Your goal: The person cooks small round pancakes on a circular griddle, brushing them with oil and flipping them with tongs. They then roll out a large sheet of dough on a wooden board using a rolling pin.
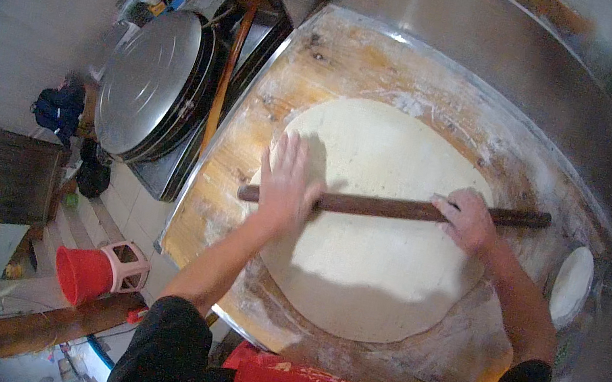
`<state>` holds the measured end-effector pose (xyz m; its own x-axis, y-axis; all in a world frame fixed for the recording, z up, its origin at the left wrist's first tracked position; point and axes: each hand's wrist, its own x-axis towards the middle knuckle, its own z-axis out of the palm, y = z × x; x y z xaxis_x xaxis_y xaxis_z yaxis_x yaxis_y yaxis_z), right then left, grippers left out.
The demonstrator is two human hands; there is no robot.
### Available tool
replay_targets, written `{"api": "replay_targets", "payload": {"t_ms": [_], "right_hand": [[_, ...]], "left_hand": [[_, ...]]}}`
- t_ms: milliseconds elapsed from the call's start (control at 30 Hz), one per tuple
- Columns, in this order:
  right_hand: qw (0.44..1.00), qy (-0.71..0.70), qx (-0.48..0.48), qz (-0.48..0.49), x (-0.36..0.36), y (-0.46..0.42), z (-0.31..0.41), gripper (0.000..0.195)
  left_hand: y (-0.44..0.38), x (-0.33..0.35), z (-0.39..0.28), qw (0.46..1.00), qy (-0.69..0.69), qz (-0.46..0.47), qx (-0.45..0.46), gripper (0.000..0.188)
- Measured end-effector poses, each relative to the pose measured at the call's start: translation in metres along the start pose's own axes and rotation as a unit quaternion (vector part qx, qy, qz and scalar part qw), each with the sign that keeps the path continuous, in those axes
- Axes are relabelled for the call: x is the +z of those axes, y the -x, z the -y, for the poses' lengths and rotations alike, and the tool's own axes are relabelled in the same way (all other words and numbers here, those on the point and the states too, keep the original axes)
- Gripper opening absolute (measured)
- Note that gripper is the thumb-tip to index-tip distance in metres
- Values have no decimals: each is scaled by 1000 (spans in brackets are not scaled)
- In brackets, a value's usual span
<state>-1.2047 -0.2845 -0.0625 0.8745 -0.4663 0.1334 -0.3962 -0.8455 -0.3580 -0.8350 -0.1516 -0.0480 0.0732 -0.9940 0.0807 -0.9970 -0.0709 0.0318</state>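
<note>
A large, thin, rounded sheet of pale dough (387,150) lies across a floured wooden board (260,121). Over it runs a long dark wooden rolling pin (383,207), slightly slanted, with both ends past my hands. My left hand (285,184) lies flat across the pin near its left end, fingers stretched forward over the dough's left edge and thumb out to the side. Towards the other end, my right hand (466,216) is on the pin with its fingers bent over it. The undersides of both hands are hidden.
Metal walling (479,43) bounds the board's far and right sides. A white bowl (572,281) is at the right. Left of the board stand large round metal pans (147,83) and a wooden stick (231,73). A red bucket (82,274) and pink stool (127,267) are lower left.
</note>
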Motion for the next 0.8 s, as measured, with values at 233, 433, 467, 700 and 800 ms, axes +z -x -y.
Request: {"api": "replay_targets", "payload": {"t_ms": [233,433,467,700,800], "right_hand": [[995,32,70,-71,-3,0,21,61],[975,15,222,-22,13,23,72,63],[971,2,236,-23,13,32,88,62],[931,66,351,-76,47,27,156,58],[923,-14,372,-95,52,24,159,60]], "left_hand": [[-86,18,4,998,57,-36,-4,79],[-103,15,4,982,88,-122,116,79],[-72,17,-2,981,123,-88,123,81],[-145,12,-33,981,147,-23,128,85],[-176,19,-52,958,137,-145,206,79]]}}
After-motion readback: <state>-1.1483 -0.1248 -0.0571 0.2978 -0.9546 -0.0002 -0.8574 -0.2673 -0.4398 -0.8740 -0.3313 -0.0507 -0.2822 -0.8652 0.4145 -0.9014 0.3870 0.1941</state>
